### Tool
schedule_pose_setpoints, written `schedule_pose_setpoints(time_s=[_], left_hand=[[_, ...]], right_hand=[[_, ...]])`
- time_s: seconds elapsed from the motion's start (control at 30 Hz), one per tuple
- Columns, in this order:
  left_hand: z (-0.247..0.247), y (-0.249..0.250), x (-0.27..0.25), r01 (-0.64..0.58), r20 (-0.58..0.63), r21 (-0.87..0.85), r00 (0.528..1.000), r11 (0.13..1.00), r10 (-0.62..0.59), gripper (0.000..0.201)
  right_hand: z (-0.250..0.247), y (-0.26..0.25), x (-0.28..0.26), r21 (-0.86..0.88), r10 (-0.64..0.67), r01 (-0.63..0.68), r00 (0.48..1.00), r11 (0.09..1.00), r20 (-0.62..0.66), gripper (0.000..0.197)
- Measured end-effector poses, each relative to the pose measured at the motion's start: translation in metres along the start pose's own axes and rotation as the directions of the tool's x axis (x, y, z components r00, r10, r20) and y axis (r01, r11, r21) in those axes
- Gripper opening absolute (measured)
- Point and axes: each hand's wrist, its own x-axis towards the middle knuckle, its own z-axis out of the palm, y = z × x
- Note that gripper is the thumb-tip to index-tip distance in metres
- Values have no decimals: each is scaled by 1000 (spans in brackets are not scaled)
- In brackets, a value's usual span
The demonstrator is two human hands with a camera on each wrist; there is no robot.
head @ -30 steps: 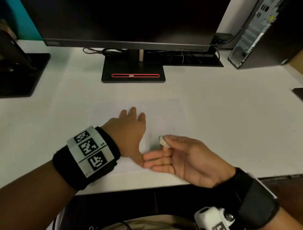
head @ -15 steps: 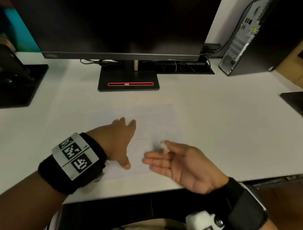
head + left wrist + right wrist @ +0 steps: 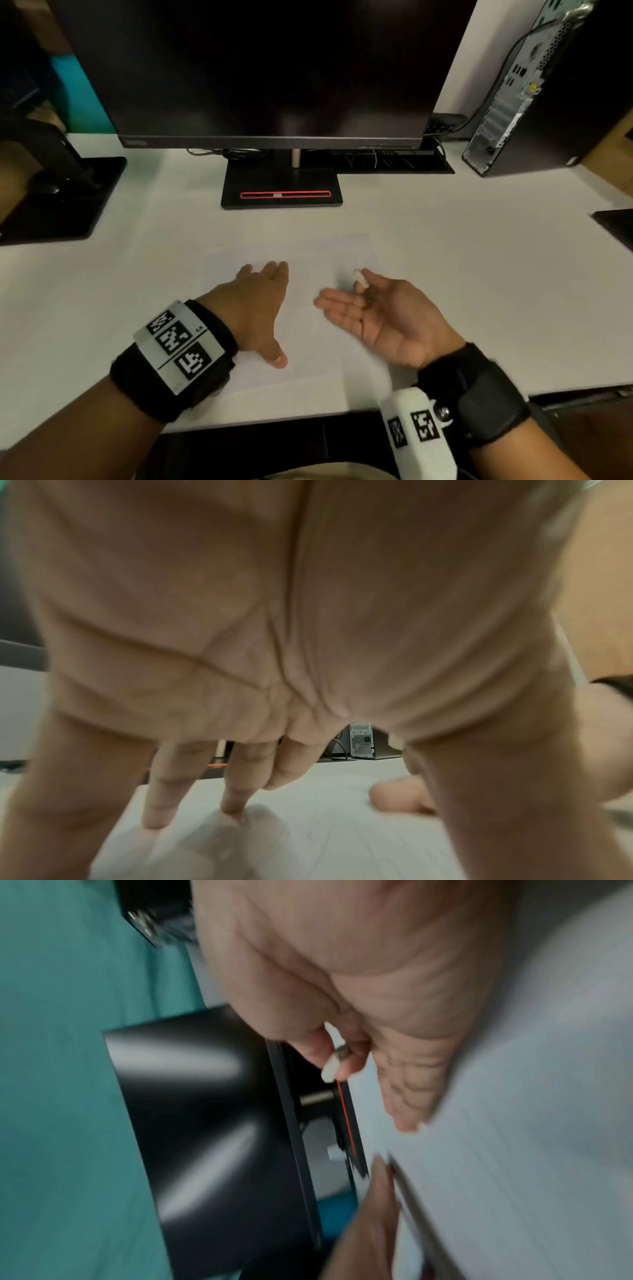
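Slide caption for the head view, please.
Left hand rests flat on a paper sheet on a white desk; right hand pinches a small white eraser.

The head view looks down over the desk [image 3: 479,274]; the wrist views, close along the left hand [image 3: 255,308] and right hand [image 3: 383,318], face the far monitor stand [image 3: 281,181].

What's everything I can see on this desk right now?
desk: one, white, carries everything
paper: one sheet, white, desk's near middle
eraser: one, white, pinched in right hand
monitor: one, black, back centre, red-trimmed base
computer tower: one, black, back right
second stand: one, black, far left
left hand: one, fingers straight on paper
right hand: one, palm up, pinching eraser
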Motion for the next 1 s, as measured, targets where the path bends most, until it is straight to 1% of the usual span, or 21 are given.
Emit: schedule_pose_setpoints(time_s=[0.03, 0.07, 0.1, 0.13, 0.2, 0.27, 0.33, 0.37, 0.4, 0.43, 0.5, 0.57, 0.6, 0.63, 0.7, 0.77, 0.83, 0.87, 0.9, 0.97, 1.0], left_hand=[[0, -1, -1, 0, 9, -7, 1000, 1000, 0, 143], [0, -1, -2, -2, 13, -11, 1000, 1000, 2, 142], [0, -2, -2, -6, 14, -12, 1000, 1000, 6, 142], [1, -3, -3, -10, 12, -11, 1000, 1000, 10, 142], [2, -4, -2, -16, 4, -9, 1000, 1000, 16, 143], [4, -2, -2, -25, 0, -9, 1000, 1000, 25, 145], [8, 1, -3, -29, -5, -1, 1000, 1000, 29, 147], [10, 3, -3, -21, -7, 8, 1000, 1000, 21, 148], [10, 4, -4, -9, -6, 16, 1000, 1000, 9, 149], [11, 4, -4, 5, -3, 21, 1000, 1000, -5, 149], [11, 4, -6, 18, 3, 29, 1000, 999, -18, 149], [10, 4, -6, 18, 16, 30, 1000, 999, -19, 149], [10, 4, -6, 16, 20, 31, 1000, 999, -17, 149], [9, 5, -6, 15, 21, 33, 1000, 999, -16, 149], [8, 5, -6, 17, 24, 35, 1000, 999, -18, 148], [8, 5, -6, 25, 24, 32, 999, 999, -25, 147], [9, 4, -6, 26, 19, 26, 999, 999, -26, 148], [10, 4, -6, 24, 14, 23, 1000, 999, -24, 148], [10, 3, -6, 21, 13, 19, 1000, 1000, -22, 148], [11, 2, -5, 14, 14, 19, 1000, 1000, -14, 147], [12, 2, -5, 10, 13, 23, 1000, 1000, -10, 147]], right_hand=[[-8, -14, 3, 115, -124, 131, 990, 985, -70, 36], [-16, -26, 5, 203, -239, 271, 957, 941, -166, 31], [-21, -33, 2, 246, -327, 385, 912, 889, -246, 30], [-22, -35, -3, 262, -377, 445, 885, 856, -272, 30], [-11, -21, -13, 255, -346, 384, 920, 887, -181, 35], [8, 6, -17, 62, -154, 155, 988, 986, -9, 36], [21, 26, -13, -174, 90, -74, 992, 982, 87, 40], [22, 28, -8, -238, 169, -139, 979, 961, 111, 47], [20, 23, -2, -258, 192, -159, 975, 953, 111, 53], [15, 13, 5, -222, 156, -134, 984, 966, 84, 56], [1, -16, 18, -51, -42, 41, 999, 998, -27, 48], [-13, -41, 18, 105, -262, 285, 945, 953, -196, 36], [-18, -46, 14, 147, -327, 370, 911, 917, -253, 34], [-18, -44, 7, 172, -350, 397, 903, 902, -250, 32], [-9, -26, -1, 173, -283, 299, 953, 938, -111, 33], [6, 1, -7, 21, -78, 77, 995, 997, 58, 35], [10, 12, -4, -155, 101, -84, 989, 984, 105, 43], [7, 9, -1, -172, 113, -95, 989, 981, 94, 50], [-1, -1, 5, -132, 68, -60, 996, 989, 59, 54], [-22, -30, 15, 22, -113, 114, 991, 993, -74, 47], [-30, -44, 15, 86, -205, 220, 966, 972, -158, 42]])
